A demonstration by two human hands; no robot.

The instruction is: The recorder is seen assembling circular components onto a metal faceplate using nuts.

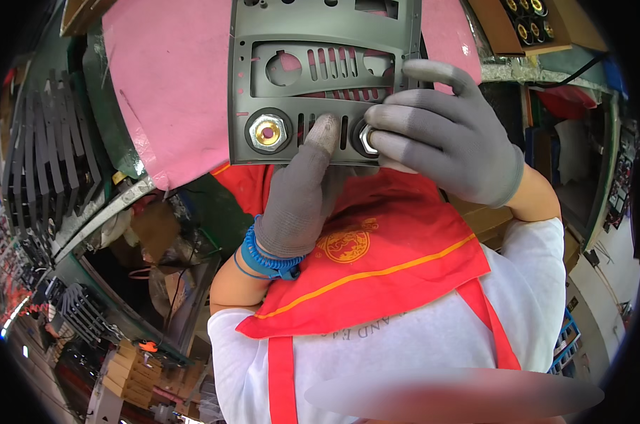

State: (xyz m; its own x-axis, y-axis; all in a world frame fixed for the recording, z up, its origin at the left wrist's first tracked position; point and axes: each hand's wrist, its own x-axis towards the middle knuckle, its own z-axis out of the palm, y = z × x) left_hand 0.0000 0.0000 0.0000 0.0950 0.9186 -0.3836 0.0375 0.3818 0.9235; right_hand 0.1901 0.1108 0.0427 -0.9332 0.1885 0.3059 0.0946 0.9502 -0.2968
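A grey sheet-metal panel (320, 99) with slots and round cutouts lies at the top middle, its near edge over my lap. A brass-centred hex nut on a black washer (268, 133) sits at its near left corner. At the near right corner is a second hex nut (367, 139), partly hidden by my fingers. My gloved left hand (302, 187) grips the panel's near edge, thumb on top between the nuts, its other fingers hidden below. My gloved right hand (447, 127) pinches the right nut with bent fingers, the index finger raised at the panel's right edge.
Pink sheeting (164, 92) covers the bench under the panel. An open cardboard box (525, 25) of brass fittings stands at the far right. Several dark metal brackets (48, 155) stand at the left. A blue coiled wrist strap (267, 258) circles my left wrist.
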